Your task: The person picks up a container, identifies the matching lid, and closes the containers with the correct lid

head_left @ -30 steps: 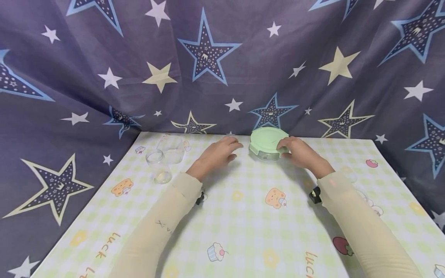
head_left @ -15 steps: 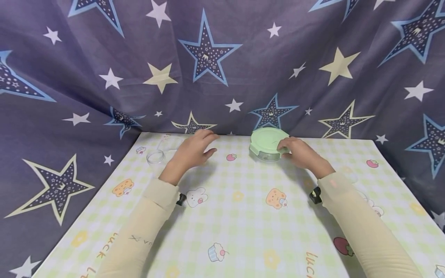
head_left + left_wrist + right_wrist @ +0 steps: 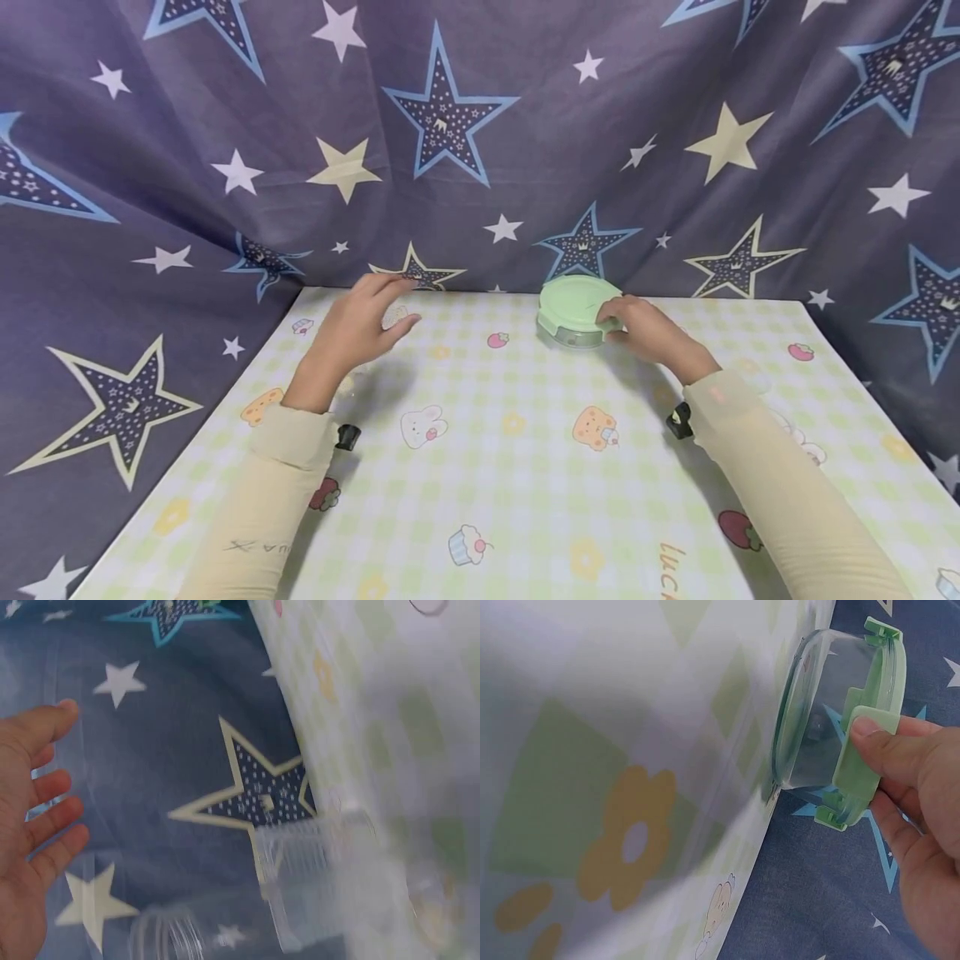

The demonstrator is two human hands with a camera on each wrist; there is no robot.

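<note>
A round clear food container point(image 3: 817, 712) with a pale green clip-on lid point(image 3: 577, 302) stands at the table's back edge. My right hand point(image 3: 651, 333) is at its right side. In the right wrist view, the thumb presses a green side clip point(image 3: 866, 750) while the fingers curl behind the lid's rim. My left hand point(image 3: 352, 329) hovers at the back left with fingers apart, holding nothing. It hides most of two clear vessels in the head view. The left wrist view shows a blurred clear jar point(image 3: 169, 934) with a ringed mouth and a clear ribbed container point(image 3: 300, 877).
A checked tablecloth point(image 3: 487, 467) with printed cartoons covers the table. Directly behind the table hangs a dark star-patterned curtain point(image 3: 525, 192), which also runs along both sides.
My left hand has moved left from beside the green-lidded container to over the clear vessels, now covering them in the head view. My right hand and the food container have stayed in place.
</note>
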